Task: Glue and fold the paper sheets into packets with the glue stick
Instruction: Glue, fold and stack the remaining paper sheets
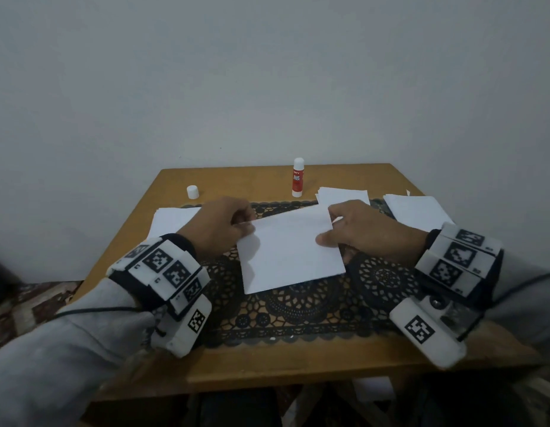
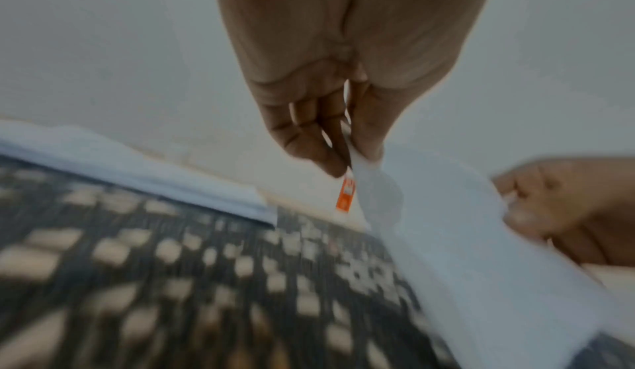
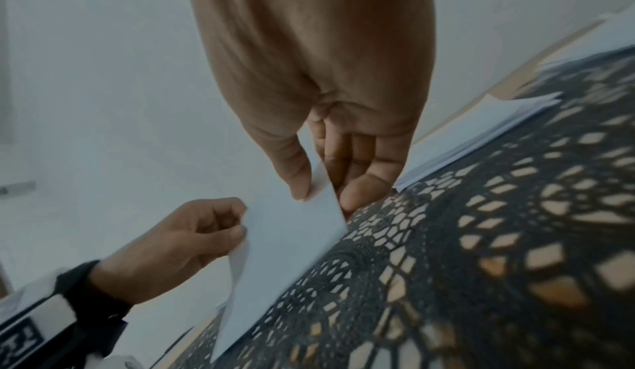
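Grey sleeves with tag-covered wrist units frame the near edge of the wooden table point(image 1: 390, 362). Above the black lace mat point(image 1: 298, 312), the left hand point(image 1: 220, 224) pinches the left far corner of a white paper sheet point(image 1: 289, 254) between thumb and curled fingers, and the right hand point(image 1: 364, 232) pinches its right edge likewise. The glue stick point(image 1: 297, 177) stands upright, uncapped, at the far edge, its white cap point(image 1: 192, 192) well to the left. Paper stacks lie at far left point(image 1: 172, 218), centre-right point(image 1: 343, 195) and right point(image 1: 417, 211)

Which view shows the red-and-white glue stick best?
The head view: the red-and-white glue stick stands upright, uncapped, fully visible. Left wrist shows only a blurred orange-red sliver behind the fingers. Right wrist does not show it.
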{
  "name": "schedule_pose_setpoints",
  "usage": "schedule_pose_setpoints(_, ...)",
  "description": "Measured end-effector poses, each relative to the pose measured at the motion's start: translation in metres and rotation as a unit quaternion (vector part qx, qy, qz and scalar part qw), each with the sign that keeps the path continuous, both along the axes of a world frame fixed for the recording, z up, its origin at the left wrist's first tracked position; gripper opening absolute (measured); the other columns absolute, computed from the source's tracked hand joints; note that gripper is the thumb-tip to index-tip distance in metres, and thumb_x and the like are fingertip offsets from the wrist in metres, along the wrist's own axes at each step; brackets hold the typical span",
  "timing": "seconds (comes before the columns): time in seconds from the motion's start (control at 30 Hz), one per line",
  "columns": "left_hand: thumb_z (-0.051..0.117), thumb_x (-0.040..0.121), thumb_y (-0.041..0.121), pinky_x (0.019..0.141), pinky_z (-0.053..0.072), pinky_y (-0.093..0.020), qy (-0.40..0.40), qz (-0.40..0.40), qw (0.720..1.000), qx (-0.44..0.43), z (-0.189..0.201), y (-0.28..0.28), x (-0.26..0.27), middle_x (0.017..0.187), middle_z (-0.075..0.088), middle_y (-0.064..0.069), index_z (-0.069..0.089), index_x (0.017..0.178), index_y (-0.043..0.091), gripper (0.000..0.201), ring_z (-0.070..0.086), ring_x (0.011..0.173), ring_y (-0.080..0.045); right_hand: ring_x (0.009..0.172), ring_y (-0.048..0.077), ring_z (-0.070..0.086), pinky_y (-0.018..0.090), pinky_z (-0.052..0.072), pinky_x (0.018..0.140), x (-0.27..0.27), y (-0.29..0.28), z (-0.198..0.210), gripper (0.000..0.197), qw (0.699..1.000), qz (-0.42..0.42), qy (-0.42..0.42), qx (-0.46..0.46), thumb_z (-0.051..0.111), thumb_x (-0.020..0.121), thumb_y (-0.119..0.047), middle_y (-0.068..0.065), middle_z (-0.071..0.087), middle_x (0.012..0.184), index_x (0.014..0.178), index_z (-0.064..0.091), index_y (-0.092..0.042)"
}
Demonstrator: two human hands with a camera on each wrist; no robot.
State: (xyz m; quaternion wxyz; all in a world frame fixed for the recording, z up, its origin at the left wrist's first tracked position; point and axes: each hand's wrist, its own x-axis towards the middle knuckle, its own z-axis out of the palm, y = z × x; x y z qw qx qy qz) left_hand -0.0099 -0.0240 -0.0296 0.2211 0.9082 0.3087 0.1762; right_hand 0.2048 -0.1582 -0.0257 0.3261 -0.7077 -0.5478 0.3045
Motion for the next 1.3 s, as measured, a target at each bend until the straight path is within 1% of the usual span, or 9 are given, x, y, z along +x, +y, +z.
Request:
schedule_pose_setpoints(0.1, 0.066, 0.087, 0.012, 0.062, 0.041, -0.022, -0.009, 0.013, 1.0, 0.02, 0.013, 0.003, -0.01, 0.076, 0.064, 0.0, 0.061, 0.077, 0.021, 0.014, 0.056, 0.071, -0.014, 0.051, 0.014, 0.064, 0.027, 0.056, 0.054, -0.001, 0.001, 0.0, 0.021, 0.999, -0.011, 0.04, -0.028, 0.067, 0.09, -0.009, 0.002, 0.066, 0.059, 0.071, 0.059, -0.007)
schedule_pose_setpoints(0.3, 0.062, 0.091, 0.022, 0.072, 0.056, -0.04, -0.049, 0.119, 0.992, -0.008, 0.037, 0.035, -0.035, 0.081, 0.064, 0.0, 0.06, 0.093, 0.018, 0.006, 0.064, 0.075, -0.02, 0.055, 0.016, 0.057, 0.024, 0.052, 0.05, -0.025, 0.037, 0.006, 0.01, 0.988, -0.012, 0.153, 0.007, 0.063, 0.092, -0.007, 0.014, 0.062, 0.073, 0.088, 0.059, 0.002)
schedule_pose_setpoints(0.43, 0.061, 0.091, 0.014, 0.074, 0.057, -0.045, -0.039, 0.186, 0.974, -0.124, 0.033, 0.056, -0.051, 0.1, 0.061, -0.01, 0.044, 0.118, 0.011, 0.032, 0.064, 0.091, -0.03, 0.05, 0.014, 0.055, 0.025, 0.051, 0.05, -0.047, 0.073, 0.007, 0.016, 0.978, -0.021, 0.208, 0.011, 0.064, 0.091, -0.005, 0.009, 0.056, 0.066, 0.081, 0.052, -0.004)
schedule_pose_setpoints(0.53, 0.066, 0.086, 0.011, 0.077, 0.056, -0.049, -0.03, 0.213, 0.969, -0.12, 0.022, 0.069, -0.063, 0.101, 0.061, -0.014, 0.035, 0.132, 0.012, 0.056, 0.062, 0.091, -0.033, 0.045, 0.014, 0.057, 0.026, 0.051, 0.05, -0.061, 0.098, 0.005, 0.012, 0.979, -0.03, 0.201, 0.004, 0.064, 0.091, -0.002, 0.009, 0.059, 0.064, 0.084, 0.054, -0.001)
schedule_pose_setpoints(0.67, 0.067, 0.083, 0.009, 0.076, 0.046, -0.037, 0.018, 0.254, 0.964, -0.071, 0.008, 0.084, -0.072, 0.101, 0.059, -0.015, 0.024, 0.142, 0.016, 0.073, 0.055, 0.09, -0.03, 0.05, 0.018, 0.063, 0.029, 0.054, 0.051, -0.077, 0.127, -0.004, 0.013, 0.989, -0.012, 0.141, -0.032, 0.065, 0.091, -0.005, 0.016, 0.066, 0.071, 0.084, 0.057, 0.002)
schedule_pose_setpoints(0.9, 0.07, 0.082, 0.009, 0.083, 0.043, -0.034, 0.127, 0.254, 0.956, -0.073, -0.004, 0.106, -0.071, 0.128, 0.051, -0.018, 0.028, 0.142, 0.017, 0.074, 0.051, 0.114, -0.032, 0.054, 0.021, 0.062, 0.025, 0.053, 0.048, -0.09, 0.155, -0.015, 0.02, 0.995, 0.006, 0.023, -0.095, 0.064, 0.093, -0.015, 0.017, 0.068, 0.077, 0.092, 0.06, 0.004)
schedule_pose_setpoints(1.07, 0.071, 0.082, 0.014, 0.081, 0.04, -0.031, 0.154, 0.259, 0.951, -0.062, -0.013, 0.11, -0.074, 0.126, 0.053, -0.016, 0.037, 0.137, 0.017, 0.065, 0.052, 0.112, -0.029, 0.049, 0.017, 0.058, 0.024, 0.051, 0.046, -0.09, 0.163, -0.019, 0.022, 0.993, 0.015, -0.034, -0.115, 0.066, 0.093, -0.021, 0.014, 0.068, 0.075, 0.09, 0.061, 0.0)
schedule_pose_setpoints(1.2, 0.07, 0.084, 0.021, 0.078, 0.042, -0.03, 0.171, 0.244, 0.953, -0.042, -0.009, 0.105, -0.075, 0.121, 0.054, -0.01, 0.059, 0.114, 0.017, 0.032, 0.051, 0.098, -0.022, 0.049, 0.018, 0.061, 0.028, 0.055, 0.051, -0.088, 0.162, -0.019, 0.03, 0.992, 0.015, -0.07, -0.102, 0.069, 0.091, -0.025, 0.016, 0.072, 0.076, 0.092, 0.065, 0.006)
schedule_pose_setpoints(1.3, 0.071, 0.083, 0.029, 0.079, 0.037, -0.027, 0.218, 0.228, 0.948, -0.026, -0.004, 0.099, -0.072, 0.113, 0.051, -0.002, 0.065, 0.104, 0.018, 0.025, 0.051, 0.107, -0.021, 0.047, 0.019, 0.061, 0.027, 0.054, 0.046, -0.086, 0.156, -0.017, 0.031, 0.995, 0.005, -0.059, -0.085, 0.065, 0.093, -0.024, 0.017, 0.071, 0.075, 0.094, 0.064, 0.008)
